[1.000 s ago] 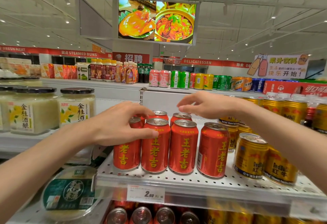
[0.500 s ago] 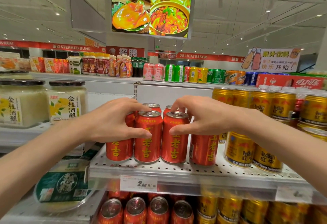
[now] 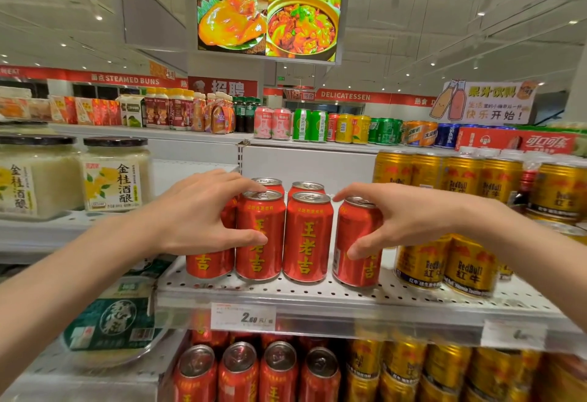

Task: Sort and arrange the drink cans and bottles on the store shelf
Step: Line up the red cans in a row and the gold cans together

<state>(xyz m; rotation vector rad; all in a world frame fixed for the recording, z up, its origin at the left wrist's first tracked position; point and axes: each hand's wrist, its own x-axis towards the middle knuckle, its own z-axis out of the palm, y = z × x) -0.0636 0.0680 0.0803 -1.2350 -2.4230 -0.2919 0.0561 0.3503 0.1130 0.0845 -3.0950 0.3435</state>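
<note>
Red herbal-tea cans stand in a front row on the white perforated shelf. My left hand grips the leftmost red can, its fingers reaching over the top of the second red can and its thumb lying across that can's front. A third red can stands free in the middle. My right hand grips the rightmost red can, thumb on its front and fingers over its top. Two more red cans stand behind the row.
Gold Red Bull cans crowd the shelf right of the red cans. Jars of rice wine stand on the left shelf. More red and gold cans fill the shelf below. A price tag hangs on the shelf edge.
My right hand came down from above the cans and closed round the rightmost red can, which now stands apart from the third can. My left hand stays on the leftmost cans.
</note>
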